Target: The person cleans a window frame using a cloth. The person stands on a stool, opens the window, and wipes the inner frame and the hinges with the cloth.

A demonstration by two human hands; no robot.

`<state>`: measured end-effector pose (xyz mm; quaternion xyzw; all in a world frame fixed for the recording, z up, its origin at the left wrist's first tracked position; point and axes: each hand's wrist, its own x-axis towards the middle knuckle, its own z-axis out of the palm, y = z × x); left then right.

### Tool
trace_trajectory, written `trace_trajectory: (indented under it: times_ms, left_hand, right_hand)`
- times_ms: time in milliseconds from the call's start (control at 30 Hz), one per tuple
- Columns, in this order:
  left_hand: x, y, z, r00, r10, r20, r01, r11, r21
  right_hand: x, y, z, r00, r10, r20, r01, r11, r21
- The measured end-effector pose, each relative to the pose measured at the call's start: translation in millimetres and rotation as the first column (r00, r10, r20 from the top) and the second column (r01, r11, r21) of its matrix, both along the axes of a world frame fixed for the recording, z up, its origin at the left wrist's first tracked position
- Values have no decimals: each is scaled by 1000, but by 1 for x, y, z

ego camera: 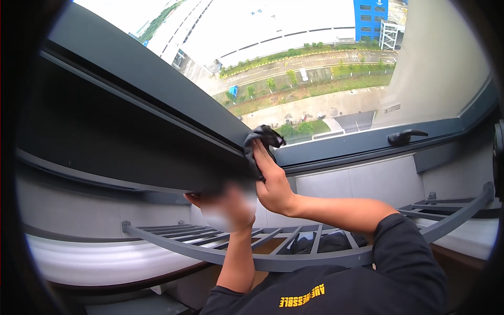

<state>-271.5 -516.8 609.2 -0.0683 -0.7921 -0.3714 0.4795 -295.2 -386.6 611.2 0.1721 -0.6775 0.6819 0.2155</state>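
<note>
My right hand (274, 188) presses a dark grey cloth (260, 151) against the inner corner of a dark metal window frame (189, 100), its fingers stretched out along the fabric. A loose end of the cloth sticks out past the fingertips. My left hand (232, 210) is up at the lower edge of the black panel (118, 126) on that frame. A blurred patch covers most of this hand, so its grip cannot be made out. Beyond the corner, a black window handle (407, 136) sits on the sill-side frame (354, 147).
A grey metal guard rail (311, 262) with several bars curves between my body and the window. Below it on the left runs a white ledge (110, 252). Through the window, far below, lie a road (315, 63), greenery and a large white building (283, 19).
</note>
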Motion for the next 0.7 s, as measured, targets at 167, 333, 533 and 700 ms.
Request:
trace_trajectory:
  times_ms: [167, 333, 533, 700]
  left_hand:
    - [-6, 5, 1, 991, 133, 6, -131, 982, -134]
    - [-4, 6, 3, 997, 54, 57, -49, 996, -80]
    - [-5, 13, 8, 996, -73, 58, 74, 997, -9]
    - [-2, 13, 8, 995, -78, 60, 75, 995, 59]
  right_hand:
    - [1, -5, -59, 990, -73, 124, 74, 997, 1]
    - [0, -2, -21, 967, -10, 253, 3, 1000, 27]
    - [0, 8, -44, 950, -84, 300, 68, 996, 65]
    - [-3, 21, 10, 962, 93, 258, -79, 995, -66]
